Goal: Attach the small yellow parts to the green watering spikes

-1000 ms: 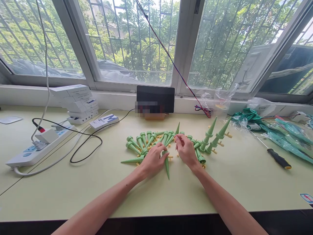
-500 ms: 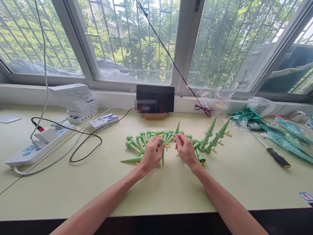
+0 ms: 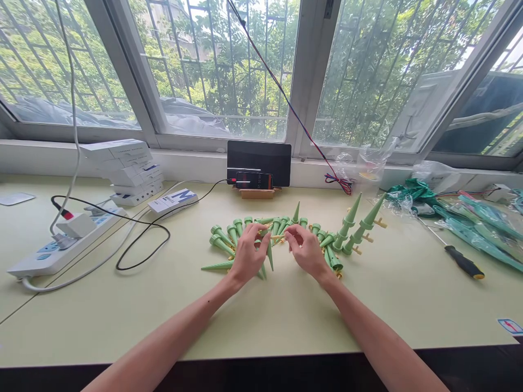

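Note:
My left hand [image 3: 247,255] is closed around a green watering spike [image 3: 270,257], whose pointed end slants down past the fingers. From the spike's upper end a yellow valve [image 3: 278,238] sticks out to the right. At that valve's tip, my right hand [image 3: 305,251] has thumb and fingers pinched together; what lies between them, if anything, is too small to make out. Behind and around both hands lie several more green spikes [image 3: 220,239] with yellow valves. Two taller stacks of spikes [image 3: 366,222] stand point up to the right of my right hand.
A phone [image 3: 254,180] leans before a dark screen [image 3: 261,155] at the back. On the left are a power strip [image 3: 73,239], cables and stacked white boxes [image 3: 128,169]. A screwdriver [image 3: 463,262] and green plastic packets [image 3: 478,223] lie on the right.
My left hand has shifted slightly left and tilted the spike. The yellow valve now points to my right hand, which has moved a little left toward it.

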{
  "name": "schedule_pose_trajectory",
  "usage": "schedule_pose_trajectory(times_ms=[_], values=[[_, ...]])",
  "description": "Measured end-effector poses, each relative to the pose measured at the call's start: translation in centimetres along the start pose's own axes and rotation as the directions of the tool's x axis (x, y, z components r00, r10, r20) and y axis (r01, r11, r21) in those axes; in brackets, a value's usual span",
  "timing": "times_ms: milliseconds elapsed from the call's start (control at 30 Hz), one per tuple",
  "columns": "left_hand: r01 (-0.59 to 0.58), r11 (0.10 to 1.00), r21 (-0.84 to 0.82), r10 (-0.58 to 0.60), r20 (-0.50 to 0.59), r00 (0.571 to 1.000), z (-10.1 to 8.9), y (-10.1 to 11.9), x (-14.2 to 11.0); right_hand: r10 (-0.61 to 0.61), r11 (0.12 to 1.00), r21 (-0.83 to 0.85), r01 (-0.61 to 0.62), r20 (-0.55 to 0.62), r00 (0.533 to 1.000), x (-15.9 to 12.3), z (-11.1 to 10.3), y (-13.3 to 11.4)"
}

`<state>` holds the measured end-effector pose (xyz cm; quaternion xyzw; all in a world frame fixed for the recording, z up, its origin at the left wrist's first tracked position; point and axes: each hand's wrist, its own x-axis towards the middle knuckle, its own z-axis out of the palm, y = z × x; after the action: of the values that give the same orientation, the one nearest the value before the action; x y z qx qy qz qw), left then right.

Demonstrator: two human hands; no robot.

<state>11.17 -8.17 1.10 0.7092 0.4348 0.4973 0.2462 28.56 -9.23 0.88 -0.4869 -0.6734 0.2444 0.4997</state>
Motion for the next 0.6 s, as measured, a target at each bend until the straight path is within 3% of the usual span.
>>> schedule_pose_trajectory(times_ms=[600], values=[[-0.022, 1.0, 0.016, 0.021, 0.034, 0.999, -0.05, -0.02, -0.18, -0.024, 0.997, 0.071, 0.017, 0.094, 0.995, 0.06, 0.18, -0.06]])
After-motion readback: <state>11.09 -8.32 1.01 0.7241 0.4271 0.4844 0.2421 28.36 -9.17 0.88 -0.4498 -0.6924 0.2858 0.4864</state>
